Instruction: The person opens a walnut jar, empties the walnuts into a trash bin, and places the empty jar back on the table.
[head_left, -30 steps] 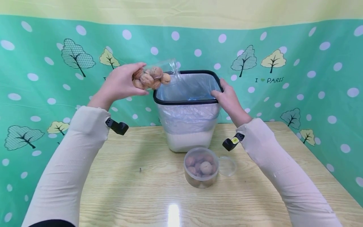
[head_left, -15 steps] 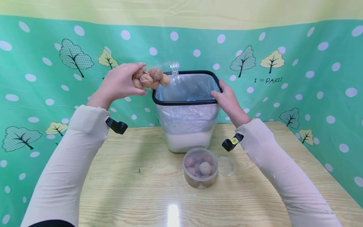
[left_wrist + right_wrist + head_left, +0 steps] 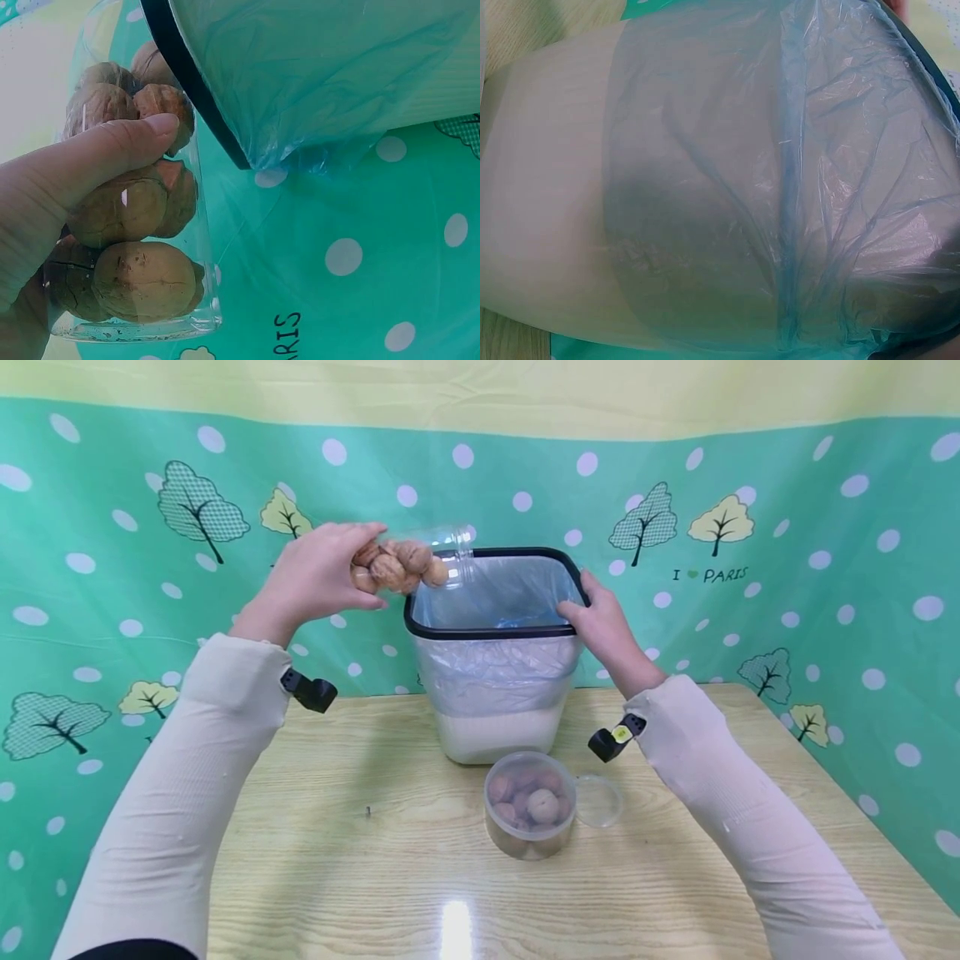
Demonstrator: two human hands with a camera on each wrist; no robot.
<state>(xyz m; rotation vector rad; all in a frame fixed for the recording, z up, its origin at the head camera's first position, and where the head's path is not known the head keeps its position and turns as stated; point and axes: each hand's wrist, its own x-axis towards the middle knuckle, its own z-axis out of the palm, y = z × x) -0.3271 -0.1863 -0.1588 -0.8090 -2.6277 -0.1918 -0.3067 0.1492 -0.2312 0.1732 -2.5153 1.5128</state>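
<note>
Against the green dotted backdrop, your left grip keeps the walnut jar tipped, barely changed, nothing spilled yet, while your right grip holds the bin rim.

A second round clear plastic tub of walnuts stands on the light wooden table, its clear lid beside it, below the fingers.

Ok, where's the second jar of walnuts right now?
In the head view the second jar of walnuts stands on the table, just in front of the bin, its lid lying beside it on the right.
</note>
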